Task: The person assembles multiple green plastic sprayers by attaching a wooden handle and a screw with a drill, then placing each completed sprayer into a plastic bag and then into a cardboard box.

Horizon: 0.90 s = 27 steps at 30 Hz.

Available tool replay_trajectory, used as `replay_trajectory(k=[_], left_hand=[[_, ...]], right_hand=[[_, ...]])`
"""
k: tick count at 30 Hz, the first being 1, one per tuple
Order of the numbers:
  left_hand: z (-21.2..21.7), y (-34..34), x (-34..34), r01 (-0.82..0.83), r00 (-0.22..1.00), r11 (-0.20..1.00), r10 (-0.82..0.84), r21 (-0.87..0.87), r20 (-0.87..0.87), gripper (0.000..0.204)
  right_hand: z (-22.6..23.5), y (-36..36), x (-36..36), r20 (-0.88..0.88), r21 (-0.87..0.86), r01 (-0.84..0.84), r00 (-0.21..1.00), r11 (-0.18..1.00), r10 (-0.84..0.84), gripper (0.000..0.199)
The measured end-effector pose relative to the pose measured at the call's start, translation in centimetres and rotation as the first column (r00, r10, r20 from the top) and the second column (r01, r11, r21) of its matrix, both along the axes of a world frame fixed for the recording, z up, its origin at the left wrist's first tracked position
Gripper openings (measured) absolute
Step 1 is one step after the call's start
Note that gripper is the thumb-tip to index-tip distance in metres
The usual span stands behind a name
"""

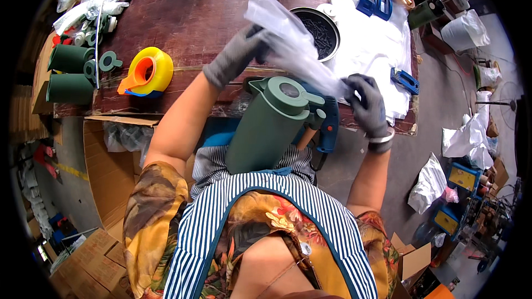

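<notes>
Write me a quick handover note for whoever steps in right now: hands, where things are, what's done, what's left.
Left hand: gloved, gripping the upper end of a clear plastic bag.
Right hand: gloved, holding the bag's lower end.
Green jug: lid on, propped in the lap against the table edge, not yet bagged.
Dark bowl of screws sits behind the bag.
More green parts lie at far left.
Left: jug still outside the bag.

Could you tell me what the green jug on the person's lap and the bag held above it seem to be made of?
The green jug looks like moulded plastic with a matte finish: even colour, soft highlights, though coated metal cannot be ruled out. The bag, held by the left hand and right hand, looks like thin clear plastic film: see-through, crinkled, glossy.
</notes>
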<state>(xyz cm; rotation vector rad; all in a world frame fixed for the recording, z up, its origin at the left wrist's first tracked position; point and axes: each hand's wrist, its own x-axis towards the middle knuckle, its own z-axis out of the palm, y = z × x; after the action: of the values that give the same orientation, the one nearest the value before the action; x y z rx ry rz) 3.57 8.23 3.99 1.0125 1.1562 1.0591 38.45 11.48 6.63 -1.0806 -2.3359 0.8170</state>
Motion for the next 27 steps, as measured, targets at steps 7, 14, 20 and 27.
replay_trajectory(k=[7, 14, 20, 27], left_hand=[[1.7, -12.1, 1.2, -0.14, 0.731, 0.533, 0.624, 0.835, -0.275, 0.03], [-0.8, -16.6, 1.8, -0.38, 0.303, 0.251, 0.943, 0.89, -0.137, 0.022], [-4.7, -24.7, 4.5, -0.465, 0.411, 0.481, 0.861, 0.743, -0.3, 0.031], [-7.4, -36.7, 0.9, 0.372, 0.321, 0.926, -0.193, -0.064, -0.927, 0.045]], right_hand=[[-4.0, -11.2, -2.0, -0.32, 0.073, -0.022, 0.946, 0.997, 0.045, 0.034], [-6.1, -9.7, -8.0, -0.383, 0.387, 0.014, 0.912, 0.922, 0.147, 0.035], [-7.3, -10.9, -9.0, -0.544, 0.093, -0.086, 0.83, 0.992, 0.123, 0.033], [-9.6, -18.6, -3.6, -0.024, 0.295, -0.249, 0.963, 0.923, 0.267, 0.025]])
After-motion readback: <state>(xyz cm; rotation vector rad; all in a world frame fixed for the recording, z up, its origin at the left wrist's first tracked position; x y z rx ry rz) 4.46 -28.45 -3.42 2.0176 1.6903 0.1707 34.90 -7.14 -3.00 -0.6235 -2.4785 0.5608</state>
